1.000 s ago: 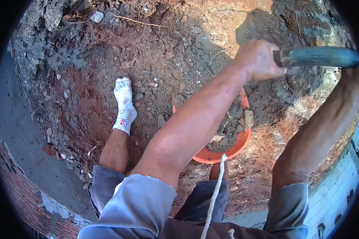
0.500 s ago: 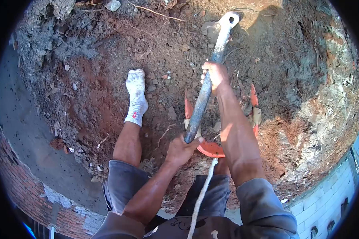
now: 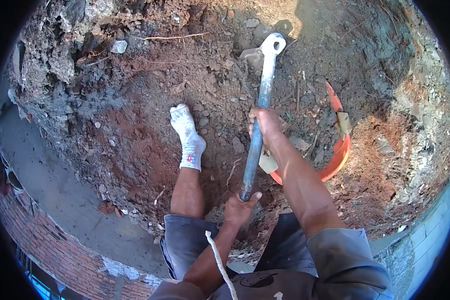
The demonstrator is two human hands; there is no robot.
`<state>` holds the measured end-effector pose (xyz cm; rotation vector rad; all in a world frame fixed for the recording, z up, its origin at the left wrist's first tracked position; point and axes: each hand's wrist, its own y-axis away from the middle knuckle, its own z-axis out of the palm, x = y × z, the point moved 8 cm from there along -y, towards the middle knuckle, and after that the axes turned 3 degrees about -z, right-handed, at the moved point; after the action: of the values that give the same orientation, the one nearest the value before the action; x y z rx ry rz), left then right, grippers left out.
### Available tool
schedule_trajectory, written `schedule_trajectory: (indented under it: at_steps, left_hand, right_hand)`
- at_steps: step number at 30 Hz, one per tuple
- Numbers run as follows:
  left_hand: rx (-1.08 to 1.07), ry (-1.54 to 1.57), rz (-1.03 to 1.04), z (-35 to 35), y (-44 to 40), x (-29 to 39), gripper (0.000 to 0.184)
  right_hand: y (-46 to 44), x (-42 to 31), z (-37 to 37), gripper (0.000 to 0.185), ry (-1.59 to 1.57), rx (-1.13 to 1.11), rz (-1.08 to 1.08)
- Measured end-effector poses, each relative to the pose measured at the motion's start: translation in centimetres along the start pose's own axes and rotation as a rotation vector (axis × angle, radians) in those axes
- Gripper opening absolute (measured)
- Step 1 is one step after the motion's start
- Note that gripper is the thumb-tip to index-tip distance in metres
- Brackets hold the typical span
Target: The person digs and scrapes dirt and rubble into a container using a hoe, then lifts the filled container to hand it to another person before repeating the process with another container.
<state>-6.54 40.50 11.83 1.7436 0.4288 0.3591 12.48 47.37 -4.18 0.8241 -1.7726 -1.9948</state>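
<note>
A long tool handle [image 3: 255, 145], dark blue-grey with a whitish upper part, slants over the soil. At its top, a white metal ring end [image 3: 273, 44] joins a flat blade [image 3: 252, 53] that lies against the dirt. My left hand [image 3: 240, 207] is closed round the lower end of the handle. Farther up, my right hand [image 3: 265, 122] grips the middle of the handle. An orange rim of a container [image 3: 341, 159] shows to the right of the handle, partly covered by my right forearm, with soil inside its curve.
A foot in a white sock [image 3: 186, 131] stands on the soil left of the handle. Stones and thin roots lie about. A grey strip [image 3: 75, 170] and a brick wall [image 3: 50, 235] run along the lower left. Pale blocks [image 3: 430, 240] edge the lower right, and a white rope [image 3: 220, 262] hangs in front.
The tool has swung from the right side to the centre, its head now lower in view against the soil. My hands moved left with it; the orange rim now appears farther right.
</note>
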Motion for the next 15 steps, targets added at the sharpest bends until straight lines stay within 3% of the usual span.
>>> schedule_trajectory:
  at_steps: [5, 9, 12, 13, 15]
  left_hand:
    - [-0.053, 0.197, 0.085, 3.8, 2.0, 3.2, 0.04]
    - [0.056, -0.017, 0.075, 9.6, 3.8, 3.0, 0.035]
    - [-0.071, -0.128, -0.129, 16.0, 6.3, -4.7, 0.049]
    - [-0.149, -0.114, -0.168, 17.9, 8.2, -8.0, 0.054]
    - [-0.323, -0.383, -0.153, 25.1, 8.3, -18.9, 0.055]
  right_hand:
    - [-0.9, -3.1, -1.8, 0.012, 0.056, -0.122, 0.041]
    - [0.2, -2.3, -6.3, 0.013, 0.057, -0.158, 0.026]
    - [7.5, 3.5, -11.9, 0.014, 0.015, -0.199, -0.111]
    - [10.9, 6.6, -14.4, 0.012, 0.102, -0.084, -0.126]
    - [17.4, 12.4, -17.4, 0.013, 0.032, 0.059, -0.096]
